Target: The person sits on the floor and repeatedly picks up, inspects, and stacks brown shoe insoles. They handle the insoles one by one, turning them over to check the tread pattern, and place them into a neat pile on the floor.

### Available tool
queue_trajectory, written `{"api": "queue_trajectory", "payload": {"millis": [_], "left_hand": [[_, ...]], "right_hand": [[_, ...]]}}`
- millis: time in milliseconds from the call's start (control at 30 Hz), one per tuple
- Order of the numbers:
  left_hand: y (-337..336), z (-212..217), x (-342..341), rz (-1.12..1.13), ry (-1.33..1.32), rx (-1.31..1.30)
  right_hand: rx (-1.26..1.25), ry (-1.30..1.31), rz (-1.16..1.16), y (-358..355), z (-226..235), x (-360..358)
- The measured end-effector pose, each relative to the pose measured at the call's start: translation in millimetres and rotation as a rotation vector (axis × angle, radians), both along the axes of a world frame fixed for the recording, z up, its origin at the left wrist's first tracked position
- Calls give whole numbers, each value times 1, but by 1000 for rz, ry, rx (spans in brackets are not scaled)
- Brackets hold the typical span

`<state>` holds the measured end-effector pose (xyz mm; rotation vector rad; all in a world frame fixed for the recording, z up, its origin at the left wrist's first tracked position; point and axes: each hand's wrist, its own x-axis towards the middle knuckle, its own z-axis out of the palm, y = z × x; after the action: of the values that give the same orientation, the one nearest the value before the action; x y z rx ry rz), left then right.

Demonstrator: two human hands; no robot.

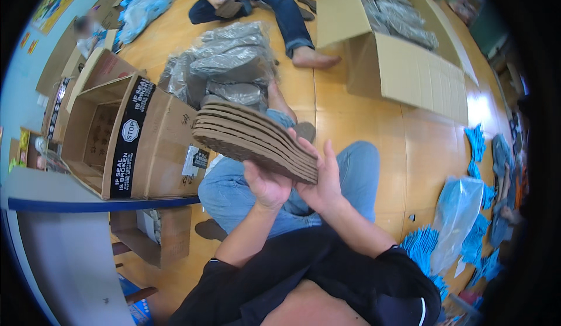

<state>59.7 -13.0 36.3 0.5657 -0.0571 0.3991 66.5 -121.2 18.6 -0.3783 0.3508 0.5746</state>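
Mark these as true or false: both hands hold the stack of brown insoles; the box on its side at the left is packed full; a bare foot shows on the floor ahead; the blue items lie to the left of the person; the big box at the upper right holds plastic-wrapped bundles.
1. Both the left hand and the right hand hold the stack of brown insoles. True.
2. The tipped box at the left is packed full. False: its open inside looks empty.
3. A bare foot rests on the wooden floor. True.
4. The blue items lie to the person's left. False: they lie to the right, by a clear plastic bag.
5. The big box holds wrapped grey bundles. True.
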Motion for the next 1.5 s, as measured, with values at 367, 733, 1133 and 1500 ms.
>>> {"api": "queue_trajectory", "payload": {"millis": [367,733,1133,1500], "left_hand": [[68,25,-13,122,197,94],[61,5,-22,107,115,-47],[37,3,-4,-172,-256,-281],[26,10,4,-93,12,610]], "right_hand": [[-350,-184,-155,-18,29,10],[-439,-286,-224,-21,47,7],[-360,-251,-117,-14,22,7],[-1287,-1573,10,-40,64,21]]}}
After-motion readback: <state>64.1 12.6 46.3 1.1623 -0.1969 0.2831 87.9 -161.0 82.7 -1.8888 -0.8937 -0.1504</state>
